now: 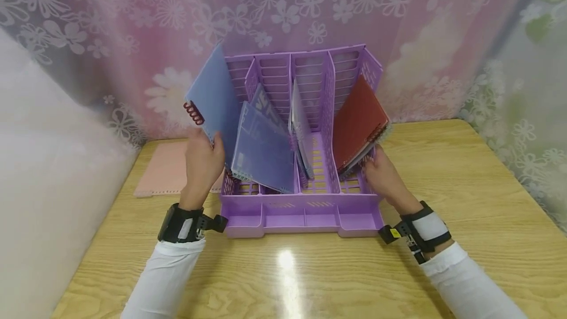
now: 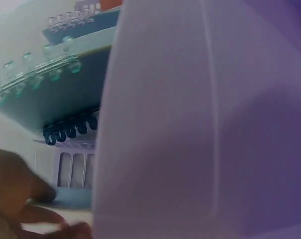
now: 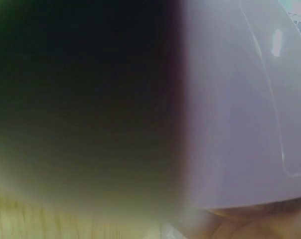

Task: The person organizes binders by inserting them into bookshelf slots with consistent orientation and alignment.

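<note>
A purple desk file organizer [image 1: 301,201] stands on the table with spiral notebooks in its compartments. My left hand [image 1: 201,164] grips a light blue spiral notebook [image 1: 217,97] low down; the notebook leans out to the left of the first compartment. In the left wrist view, the left hand's fingers [image 2: 11,189] are at the blue notebook's edge [image 2: 73,198]. At the other side, my right hand [image 1: 383,174] holds the organizer's right wall near its front, under the spiral of a tilted red notebook [image 1: 361,122]. Its fingers [image 3: 260,224] are partly hidden by the purple panel [image 3: 245,124] in the right wrist view.
A darker blue notebook [image 1: 266,146] slants across the second compartment, and thin notebooks [image 1: 302,132] stand in the third. A pink notebook [image 1: 164,169] lies flat on the wooden table [image 1: 248,274] at left. Floral curtain fabric [image 1: 283,9] hangs behind the organizer.
</note>
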`<control>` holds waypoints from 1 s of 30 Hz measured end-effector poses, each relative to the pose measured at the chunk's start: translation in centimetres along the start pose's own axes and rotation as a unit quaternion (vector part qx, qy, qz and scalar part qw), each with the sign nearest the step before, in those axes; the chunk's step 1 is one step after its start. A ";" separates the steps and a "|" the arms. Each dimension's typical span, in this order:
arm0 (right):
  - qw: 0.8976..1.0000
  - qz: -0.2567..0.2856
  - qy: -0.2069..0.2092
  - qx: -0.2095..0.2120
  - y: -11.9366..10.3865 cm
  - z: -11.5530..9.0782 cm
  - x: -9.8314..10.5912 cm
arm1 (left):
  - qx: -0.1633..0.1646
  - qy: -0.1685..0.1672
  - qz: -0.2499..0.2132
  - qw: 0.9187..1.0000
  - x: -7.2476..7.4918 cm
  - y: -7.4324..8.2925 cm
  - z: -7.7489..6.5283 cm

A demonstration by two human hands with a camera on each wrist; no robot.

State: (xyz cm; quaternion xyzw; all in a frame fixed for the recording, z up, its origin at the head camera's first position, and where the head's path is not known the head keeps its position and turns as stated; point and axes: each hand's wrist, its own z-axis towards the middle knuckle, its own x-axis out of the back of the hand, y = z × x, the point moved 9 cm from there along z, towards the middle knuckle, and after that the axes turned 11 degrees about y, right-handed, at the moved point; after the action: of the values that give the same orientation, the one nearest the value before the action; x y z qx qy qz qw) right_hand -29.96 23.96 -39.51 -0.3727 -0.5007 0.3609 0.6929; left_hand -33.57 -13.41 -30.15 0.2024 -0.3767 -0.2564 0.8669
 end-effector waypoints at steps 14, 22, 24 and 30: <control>1.000 0.001 -0.003 0.004 -0.3 0.2 -0.1 | 0.226 -0.284 -0.113 0.925 -0.2 -9.2 -5.2; 1.000 0.005 -0.001 0.010 -0.4 -0.1 -0.1 | 0.413 -0.192 -0.302 0.837 2.3 -13.9 -6.9; 1.000 0.004 -0.003 0.012 -0.3 -0.1 -0.1 | 0.486 -0.155 -0.376 0.773 2.7 -14.9 -7.9; 1.000 0.007 -0.006 0.015 -0.4 0.2 0.0 | 0.629 -0.048 -0.548 0.550 3.2 -16.7 -10.6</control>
State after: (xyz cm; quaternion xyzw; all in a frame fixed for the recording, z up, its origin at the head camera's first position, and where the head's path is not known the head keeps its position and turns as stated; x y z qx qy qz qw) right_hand -30.07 23.80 -39.07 -0.3635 -0.4970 0.3754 0.6928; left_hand -28.55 -26.76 -44.26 0.8503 -0.2991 -0.3887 0.1909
